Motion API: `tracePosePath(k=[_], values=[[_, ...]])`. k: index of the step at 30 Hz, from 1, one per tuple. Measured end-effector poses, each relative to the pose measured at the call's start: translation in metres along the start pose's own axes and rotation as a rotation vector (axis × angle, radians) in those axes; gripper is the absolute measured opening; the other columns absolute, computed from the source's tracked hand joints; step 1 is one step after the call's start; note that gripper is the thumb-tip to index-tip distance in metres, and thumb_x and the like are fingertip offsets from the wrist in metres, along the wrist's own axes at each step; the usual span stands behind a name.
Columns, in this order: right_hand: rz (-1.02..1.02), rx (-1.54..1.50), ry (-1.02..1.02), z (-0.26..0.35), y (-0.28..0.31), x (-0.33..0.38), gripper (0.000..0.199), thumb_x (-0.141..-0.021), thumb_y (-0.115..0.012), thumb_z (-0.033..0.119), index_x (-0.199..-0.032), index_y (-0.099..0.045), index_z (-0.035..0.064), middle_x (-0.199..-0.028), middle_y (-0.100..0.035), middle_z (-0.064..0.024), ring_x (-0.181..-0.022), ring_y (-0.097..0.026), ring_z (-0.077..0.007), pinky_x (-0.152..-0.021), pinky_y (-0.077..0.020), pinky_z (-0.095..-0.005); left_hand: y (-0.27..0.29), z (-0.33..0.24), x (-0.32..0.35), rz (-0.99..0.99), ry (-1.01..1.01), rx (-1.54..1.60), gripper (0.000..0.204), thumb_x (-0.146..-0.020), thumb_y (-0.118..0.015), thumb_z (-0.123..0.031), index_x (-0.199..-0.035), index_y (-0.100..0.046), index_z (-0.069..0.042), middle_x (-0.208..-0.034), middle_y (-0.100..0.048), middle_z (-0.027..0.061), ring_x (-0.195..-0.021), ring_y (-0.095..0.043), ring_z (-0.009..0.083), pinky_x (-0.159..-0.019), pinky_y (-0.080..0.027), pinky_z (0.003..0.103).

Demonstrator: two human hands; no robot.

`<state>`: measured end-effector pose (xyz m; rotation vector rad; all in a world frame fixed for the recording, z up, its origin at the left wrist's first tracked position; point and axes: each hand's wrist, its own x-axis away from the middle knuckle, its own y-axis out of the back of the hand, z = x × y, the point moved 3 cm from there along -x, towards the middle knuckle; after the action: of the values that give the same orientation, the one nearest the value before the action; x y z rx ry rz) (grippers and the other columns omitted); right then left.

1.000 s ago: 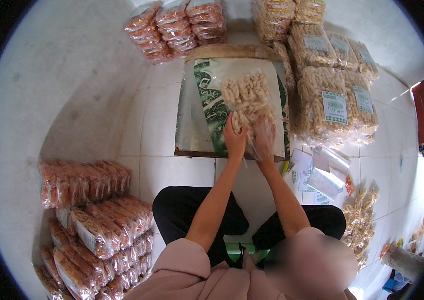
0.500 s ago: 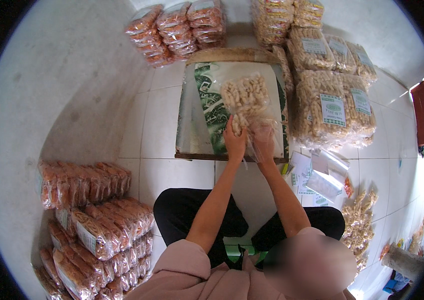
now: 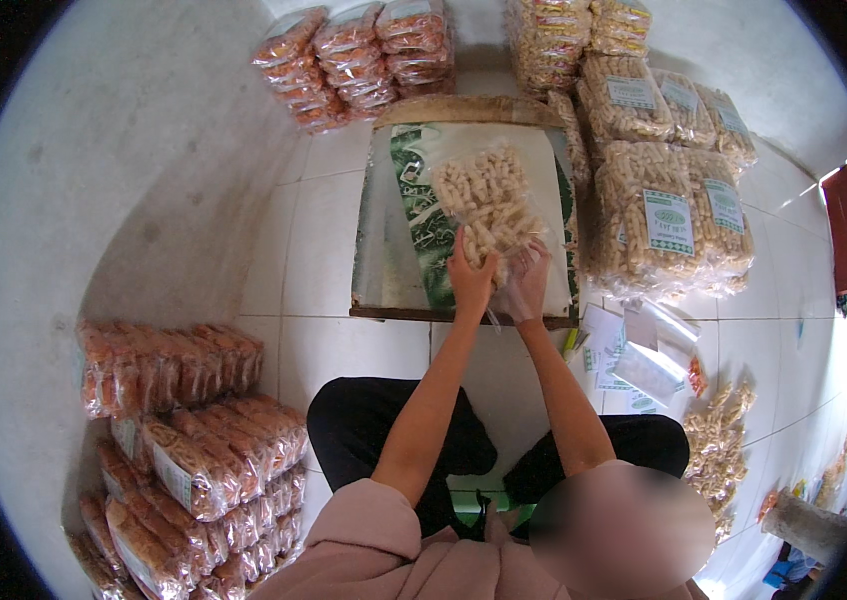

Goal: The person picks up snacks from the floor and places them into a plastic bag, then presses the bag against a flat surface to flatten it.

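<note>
Tabletop [image 3: 384,262], fingers [image 3: 460,246] on snack bag [image 3: 489,190]

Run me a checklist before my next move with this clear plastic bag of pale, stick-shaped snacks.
1. Clear plastic bag of pale, stick-shaped snacks resting on the low, wooden-edged work surface: ok.
2. Left hand gripping the bag's near part: ok.
3. Right hand at the bag's near end: ok; how firmly it grips, cannot tell.
4. Bag sealed: cannot tell; the hands cover that end.
5. Green-and-white paper sheets lying on the floor, right of the surface: ok.
</note>
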<state>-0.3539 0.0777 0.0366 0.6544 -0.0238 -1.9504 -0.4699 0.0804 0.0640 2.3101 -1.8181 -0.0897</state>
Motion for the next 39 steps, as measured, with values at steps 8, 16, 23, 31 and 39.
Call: tracePosePath(k=[8, 16, 23, 31, 39], values=[[0.120, 0.206, 0.040, 0.012, -0.006, -0.017, 0.059, -0.082, -0.046, -0.004, -0.134, -0.019, 0.0013, -0.125, -0.032, -0.0172, -0.109, -0.046, -0.0243, -0.089, -0.0418, -0.0313, 0.012, 0.004, -0.003, 0.044, -0.027, -0.151, 0.073, -0.073, -0.066, -0.027, -0.135, -0.027, -0.022, -0.115, -0.035, 0.0202, -0.102, -0.042, 0.0333, -0.088, -0.037, 0.041], [0.102, -0.148, 0.083, -0.007, -0.016, -0.023, 0.062, -0.079, -0.048, -0.002, -0.134, -0.020, -0.0015, -0.131, -0.031, -0.0226, -0.122, -0.031, -0.0342, -0.101, -0.0260, -0.0379, 0.010, 0.012, -0.015, 0.194, -0.045, -0.030, 0.074, -0.073, -0.066, -0.027, -0.135, -0.027, -0.021, -0.115, -0.037, 0.0213, -0.106, -0.041, 0.0341, -0.090, -0.037, 0.041], [0.235, -0.155, -0.347, 0.013, -0.003, -0.003, 0.053, -0.084, -0.048, 0.007, -0.133, -0.027, 0.0032, -0.126, -0.036, -0.0181, -0.117, -0.037, -0.0271, -0.100, -0.0269, -0.0351, 0.018, 0.003, -0.002, -0.033, -0.001, 0.120, 0.070, -0.075, -0.065, -0.021, -0.132, -0.028, -0.007, -0.118, -0.040, 0.0176, -0.103, -0.046, 0.0258, -0.086, -0.041, 0.034], [0.448, -0.144, -0.048, 0.034, -0.018, 0.006, 0.050, -0.094, -0.029, 0.034, -0.136, -0.024, 0.0074, -0.141, -0.022, -0.0114, -0.129, -0.024, -0.0255, -0.103, -0.0213, -0.0327, 0.018, -0.012, 0.010, 0.049, -0.005, 0.310, 0.083, -0.075, -0.068, -0.031, -0.137, -0.018, -0.007, -0.125, -0.040, 0.0178, -0.105, -0.048, 0.0214, -0.085, -0.043, 0.030], [0.293, -0.100, -0.057, 0.030, -0.023, 0.005, 0.046, -0.090, -0.039, 0.032, -0.131, -0.035, 0.0113, -0.127, -0.036, -0.0181, -0.118, -0.034, -0.0319, -0.097, -0.0285, -0.0381, 0.014, 0.004, -0.004, 0.064, -0.007, 0.264, 0.089, -0.075, -0.067, -0.039, -0.137, -0.014, -0.004, -0.137, -0.024, 0.0191, -0.124, -0.029, 0.0244, -0.100, -0.029, 0.034]])
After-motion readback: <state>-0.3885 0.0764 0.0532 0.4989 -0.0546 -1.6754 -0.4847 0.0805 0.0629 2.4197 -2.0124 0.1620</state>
